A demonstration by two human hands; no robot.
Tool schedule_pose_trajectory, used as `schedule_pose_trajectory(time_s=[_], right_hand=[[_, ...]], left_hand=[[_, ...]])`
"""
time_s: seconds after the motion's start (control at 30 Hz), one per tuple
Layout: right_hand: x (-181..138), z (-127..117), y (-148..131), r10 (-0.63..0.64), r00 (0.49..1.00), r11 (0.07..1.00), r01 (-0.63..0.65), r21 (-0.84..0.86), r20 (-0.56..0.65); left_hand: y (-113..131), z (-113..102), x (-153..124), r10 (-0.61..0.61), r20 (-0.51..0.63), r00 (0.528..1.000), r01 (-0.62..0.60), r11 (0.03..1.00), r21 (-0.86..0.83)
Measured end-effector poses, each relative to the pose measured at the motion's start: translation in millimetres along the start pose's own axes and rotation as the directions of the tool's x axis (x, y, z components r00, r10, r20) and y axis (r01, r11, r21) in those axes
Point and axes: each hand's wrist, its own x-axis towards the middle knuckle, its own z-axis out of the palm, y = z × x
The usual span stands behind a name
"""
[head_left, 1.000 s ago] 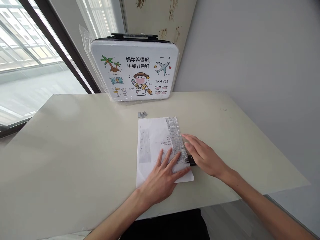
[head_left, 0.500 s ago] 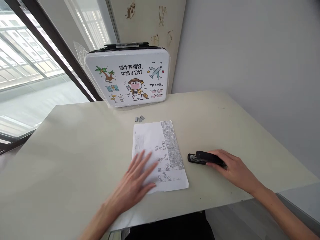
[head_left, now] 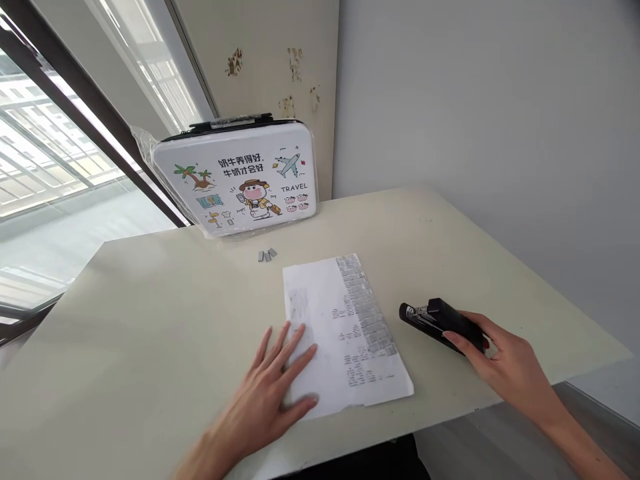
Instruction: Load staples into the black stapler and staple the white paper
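Observation:
A printed sheet of paper (head_left: 320, 360) lies on the table, with rows of staples (head_left: 370, 313) running down its right side. My left hand (head_left: 273, 387) rests flat on the sheet's left edge, fingers spread. To the right of the paper, my right hand (head_left: 500, 360) grips a black stapler (head_left: 445, 323), thumb on the near side and the other fingers largely hidden behind it. The stapler's front end points left, toward the sheet, and its top arm is raised from the base. Stapler and paper are apart.
Several grey strips of staples (head_left: 267, 255) lie beyond the sheet's top left corner. A white case (head_left: 240, 180) with cartoon prints, partly in clear plastic, stands at the back of the table (head_left: 165, 333). A grey wall (head_left: 475, 100) borders the right; a window (head_left: 60, 147) is at left.
The sheet has shifted right relative to the staple strips, with my left hand still on it. My right hand has moved right with the stapler and tilted it. The camera view has turned slightly.

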Motion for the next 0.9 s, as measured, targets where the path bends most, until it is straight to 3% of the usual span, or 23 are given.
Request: schedule_pose_trajectory(time_s=[0.37,0.5,0.6,0.7,0.8,0.9], right_hand=[[-8,-11,-37,-0.015,0.986,0.999,0.024,0.048,-0.164],[-6,-7,-46,-0.057,0.978,0.996,0.071,0.060,-0.199],[-2,-1,-53,-0.071,0.980,0.993,0.087,0.078,-0.183],[5,11,-60,-0.104,0.987,0.987,0.118,0.110,-0.122],[18,30,-69,-0.203,0.978,0.970,0.208,0.128,-0.047],[37,58,-82,-0.317,0.947,0.941,0.307,0.143,0.050]], left_hand=[[49,61,173,-0.026,-0.103,0.994,0.006,0.981,-0.193],[60,71,207,-0.016,-0.170,0.985,-0.032,0.960,-0.277],[50,64,199,0.019,-0.192,0.981,-0.095,0.913,-0.396],[23,49,168,-0.010,-0.214,0.977,-0.111,0.829,-0.548],[-13,33,131,-0.163,-0.217,0.962,-0.020,0.754,-0.657],[-47,19,98,-0.383,-0.228,0.895,0.095,0.663,-0.742]])
